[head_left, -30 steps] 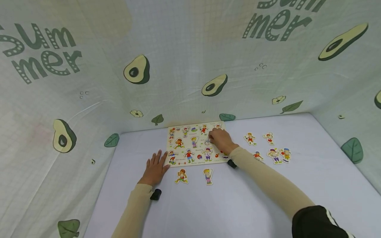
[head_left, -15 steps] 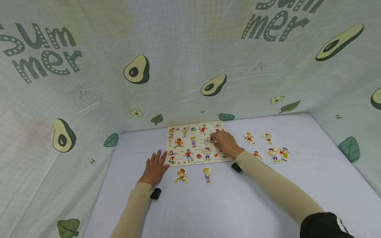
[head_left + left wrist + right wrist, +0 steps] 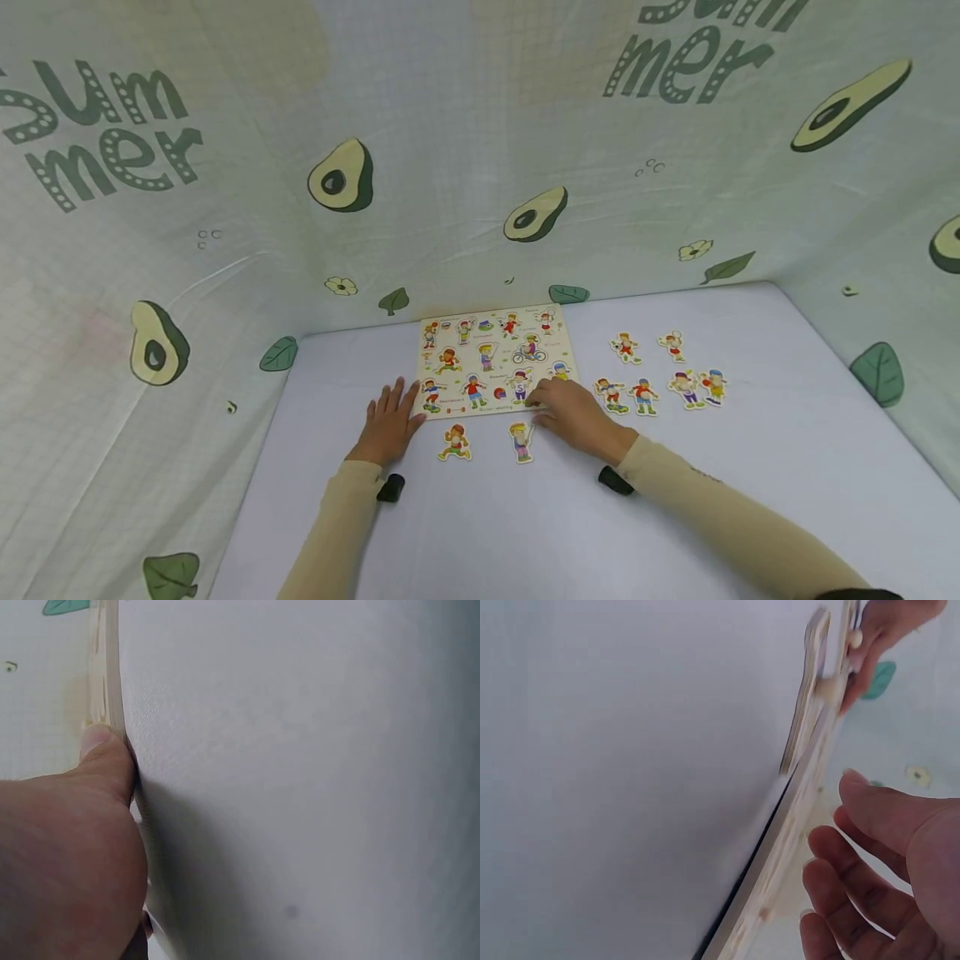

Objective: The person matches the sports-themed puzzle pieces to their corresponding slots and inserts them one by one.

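Note:
A flat puzzle board (image 3: 555, 340) with pictures of children playing sports lies at the back of the table. My left hand (image 3: 382, 423) rests at its left edge, thumb (image 3: 109, 750) against the side in the left wrist view. A cyclist piece (image 3: 529, 350) shows on the board's right half. Over the lower right edge is my right hand (image 3: 573, 417); its fingers are loosely bent with nothing between them in the right wrist view. Its fingertips are near a knobbed piece of a child with a stick (image 3: 521, 442). A running child piece (image 3: 454, 442) lies further left.
Right of the board lie several loose pieces: a footballer (image 3: 625, 347), a tennis player (image 3: 672, 346), a skateboarder (image 3: 611, 395), a child in blue trousers (image 3: 644, 397), and two close together, one in purple (image 3: 685, 389). A printed cloth (image 3: 450, 250) hangs behind the table.
My right hand has pulled back from the board's right middle toward its lower edge, uncovering the cyclist piece. My left hand stays at the left edge.

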A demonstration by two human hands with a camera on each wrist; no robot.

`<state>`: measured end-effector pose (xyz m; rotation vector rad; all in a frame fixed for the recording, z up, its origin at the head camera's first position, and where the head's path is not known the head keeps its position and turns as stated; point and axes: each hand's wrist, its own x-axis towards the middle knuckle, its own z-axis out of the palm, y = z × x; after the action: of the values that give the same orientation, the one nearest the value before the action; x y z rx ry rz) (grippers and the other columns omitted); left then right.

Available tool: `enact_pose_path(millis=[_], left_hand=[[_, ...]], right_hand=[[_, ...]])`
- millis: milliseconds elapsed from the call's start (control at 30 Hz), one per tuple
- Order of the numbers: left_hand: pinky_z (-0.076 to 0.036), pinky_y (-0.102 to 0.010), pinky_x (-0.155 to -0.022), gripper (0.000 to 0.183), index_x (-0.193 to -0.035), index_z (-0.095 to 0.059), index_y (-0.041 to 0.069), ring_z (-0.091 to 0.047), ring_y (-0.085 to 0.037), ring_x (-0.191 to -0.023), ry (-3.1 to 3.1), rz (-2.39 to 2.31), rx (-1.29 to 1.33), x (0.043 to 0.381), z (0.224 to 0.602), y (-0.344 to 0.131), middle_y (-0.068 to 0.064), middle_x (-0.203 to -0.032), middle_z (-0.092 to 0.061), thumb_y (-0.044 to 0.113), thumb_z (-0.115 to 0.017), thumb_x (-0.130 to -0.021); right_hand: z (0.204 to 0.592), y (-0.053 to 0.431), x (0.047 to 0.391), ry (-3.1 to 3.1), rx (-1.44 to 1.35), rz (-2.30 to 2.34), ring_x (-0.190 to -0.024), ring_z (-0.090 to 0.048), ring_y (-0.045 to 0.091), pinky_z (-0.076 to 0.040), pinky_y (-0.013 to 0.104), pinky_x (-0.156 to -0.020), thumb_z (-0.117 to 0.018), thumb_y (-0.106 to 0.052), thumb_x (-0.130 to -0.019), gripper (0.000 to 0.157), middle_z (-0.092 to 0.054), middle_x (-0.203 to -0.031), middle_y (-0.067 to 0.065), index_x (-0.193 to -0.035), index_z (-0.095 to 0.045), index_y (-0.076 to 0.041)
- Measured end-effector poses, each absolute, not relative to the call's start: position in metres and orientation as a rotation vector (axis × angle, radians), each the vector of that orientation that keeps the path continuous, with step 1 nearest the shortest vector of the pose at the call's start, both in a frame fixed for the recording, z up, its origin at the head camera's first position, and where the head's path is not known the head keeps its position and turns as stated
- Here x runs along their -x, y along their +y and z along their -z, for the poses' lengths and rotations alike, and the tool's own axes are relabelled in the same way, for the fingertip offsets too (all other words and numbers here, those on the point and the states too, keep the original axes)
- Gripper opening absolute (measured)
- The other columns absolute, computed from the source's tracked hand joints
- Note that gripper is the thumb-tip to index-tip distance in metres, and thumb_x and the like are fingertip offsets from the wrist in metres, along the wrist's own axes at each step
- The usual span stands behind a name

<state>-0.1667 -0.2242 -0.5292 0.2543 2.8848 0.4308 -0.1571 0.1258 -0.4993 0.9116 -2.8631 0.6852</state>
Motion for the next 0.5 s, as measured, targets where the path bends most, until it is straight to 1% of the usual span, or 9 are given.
enact_pose_path(millis=[233, 500], left_hand=[[-0.007, -0.069, -0.127, 0.067, -0.169, -0.023, 0.008, -0.006, -0.051, -0.161, 2.868, -0.404, -0.246, 0.168, 0.531, -0.226, -0.024, -0.175, -0.010, 0.038, -0.047, -0.114], [-0.008, -0.070, -0.126, 0.068, -0.169, -0.022, 0.008, -0.006, -0.051, -0.160, 2.865, -0.384, -0.241, 0.173, 0.537, -0.228, -0.024, -0.175, -0.009, 0.038, -0.048, -0.113]], right_hand=[[0.504, 0.119, 0.134, -2.872, -1.009, -0.710, -0.097, -0.069, 0.020, -0.056, 0.041, -0.088, -0.087, -0.013, -0.087, 0.024, -0.073, -0.103, -0.001, -0.110, -0.078, -0.011], [0.505, 0.113, 0.126, -2.886, -1.018, -0.718, -0.096, -0.068, 0.018, -0.055, 0.039, -0.086, -0.088, -0.014, -0.086, 0.025, -0.072, -0.103, -0.002, -0.109, -0.079, -0.011]])
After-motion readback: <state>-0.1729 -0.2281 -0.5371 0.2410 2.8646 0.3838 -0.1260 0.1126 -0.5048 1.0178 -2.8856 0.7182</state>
